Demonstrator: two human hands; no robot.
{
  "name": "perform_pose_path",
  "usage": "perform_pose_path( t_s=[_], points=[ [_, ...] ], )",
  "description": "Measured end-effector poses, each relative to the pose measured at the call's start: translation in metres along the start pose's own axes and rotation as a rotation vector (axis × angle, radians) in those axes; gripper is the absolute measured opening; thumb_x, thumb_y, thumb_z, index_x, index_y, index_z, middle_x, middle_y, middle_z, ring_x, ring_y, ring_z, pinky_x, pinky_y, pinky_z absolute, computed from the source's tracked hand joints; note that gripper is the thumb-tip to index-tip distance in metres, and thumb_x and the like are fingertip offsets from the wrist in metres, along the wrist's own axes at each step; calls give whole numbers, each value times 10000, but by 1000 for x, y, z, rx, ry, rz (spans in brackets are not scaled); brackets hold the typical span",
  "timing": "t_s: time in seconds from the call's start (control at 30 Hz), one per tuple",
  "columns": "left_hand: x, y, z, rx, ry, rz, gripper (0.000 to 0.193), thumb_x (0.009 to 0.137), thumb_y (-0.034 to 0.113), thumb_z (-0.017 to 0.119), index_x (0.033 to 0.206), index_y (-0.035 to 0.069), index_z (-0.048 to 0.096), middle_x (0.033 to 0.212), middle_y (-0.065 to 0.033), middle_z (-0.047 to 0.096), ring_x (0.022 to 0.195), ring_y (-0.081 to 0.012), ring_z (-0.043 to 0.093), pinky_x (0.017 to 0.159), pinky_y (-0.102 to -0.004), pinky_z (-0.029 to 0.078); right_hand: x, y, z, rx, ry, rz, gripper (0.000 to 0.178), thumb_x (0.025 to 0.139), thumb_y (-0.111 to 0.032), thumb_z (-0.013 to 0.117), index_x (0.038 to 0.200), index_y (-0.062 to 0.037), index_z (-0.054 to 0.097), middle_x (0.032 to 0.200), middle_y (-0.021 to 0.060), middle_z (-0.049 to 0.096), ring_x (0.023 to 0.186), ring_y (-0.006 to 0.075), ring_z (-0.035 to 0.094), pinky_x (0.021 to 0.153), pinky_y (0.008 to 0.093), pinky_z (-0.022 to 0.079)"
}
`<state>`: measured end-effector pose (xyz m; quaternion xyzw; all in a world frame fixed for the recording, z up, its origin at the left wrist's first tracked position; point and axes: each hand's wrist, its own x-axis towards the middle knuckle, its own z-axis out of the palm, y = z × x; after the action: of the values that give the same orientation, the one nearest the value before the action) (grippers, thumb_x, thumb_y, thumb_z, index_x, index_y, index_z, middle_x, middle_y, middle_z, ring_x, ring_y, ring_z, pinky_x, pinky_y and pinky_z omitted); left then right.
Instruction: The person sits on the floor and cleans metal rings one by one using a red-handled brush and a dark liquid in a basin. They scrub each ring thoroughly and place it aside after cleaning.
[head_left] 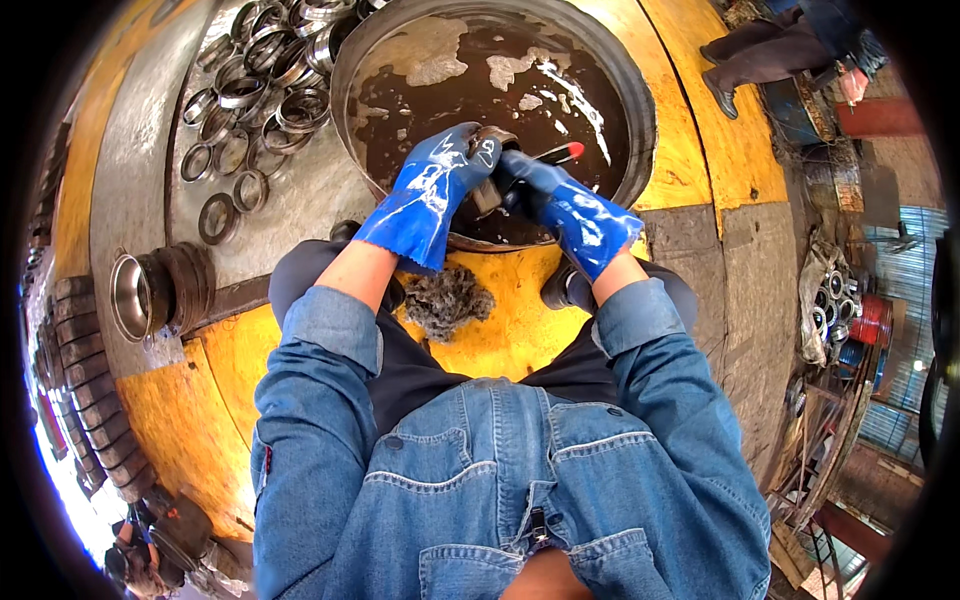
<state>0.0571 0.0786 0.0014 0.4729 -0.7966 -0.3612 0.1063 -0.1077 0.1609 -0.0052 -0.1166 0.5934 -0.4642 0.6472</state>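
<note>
My left hand [440, 175], in a wet blue rubber glove, has its fingers wrapped round a small dark metal piece [492, 137], perhaps a ring, mostly covered by the gloves. Close against it, my right hand [562, 205], gloved alike, grips a dark-handled tool [558, 154] with a red end; its kind cannot be made out. A flat brownish-grey part [485, 197] shows below, between the gloves. Both hands are over the near side of a large round metal tub [643, 130] holding brown liquid with patches of foam.
Loose metal rings [250, 85] lie piled on a grey sheet left of the tub. A row of larger rings [150, 292] sits nearer me. A tangled grey wad [446, 303] lies between my feet on the yellow floor [500, 345]. Another person's legs [765, 62] appear at far right.
</note>
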Motion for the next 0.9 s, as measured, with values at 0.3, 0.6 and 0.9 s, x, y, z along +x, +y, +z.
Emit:
perform_pose_path(
  t_s=[0.3,0.6,0.9],
  points=[
    [2,7,-7,-90,-65,-7,705,978,594,586,1434,57,594,1397,-208,648,1300,-370,613,1108,-431,476,-4,-1,-2,-1863,141,-470,221,996,-206,596,1185,-153,698,1152,147,741,1053,333,734,847,480,583],
    [15,-6,12,-83,-18,43,687,980,576,598,1431,58,600,1392,-240,640,1314,-379,600,1115,-435,463,-7,-4,-21,-1626,271,-740,294,961,-344,661,1192,-162,661,1069,112,738,800,313,749,647,459,582],
    [7,8,-3,-71,-58,-10,701,913,564,653,1396,57,632,1346,-228,673,1257,-389,637,1081,-439,501,3,0,-28,-589,-142,-95,361,1006,-359,661,1247,-98,723,1070,109,781,968,282,738,858,419,551]
  ],
)
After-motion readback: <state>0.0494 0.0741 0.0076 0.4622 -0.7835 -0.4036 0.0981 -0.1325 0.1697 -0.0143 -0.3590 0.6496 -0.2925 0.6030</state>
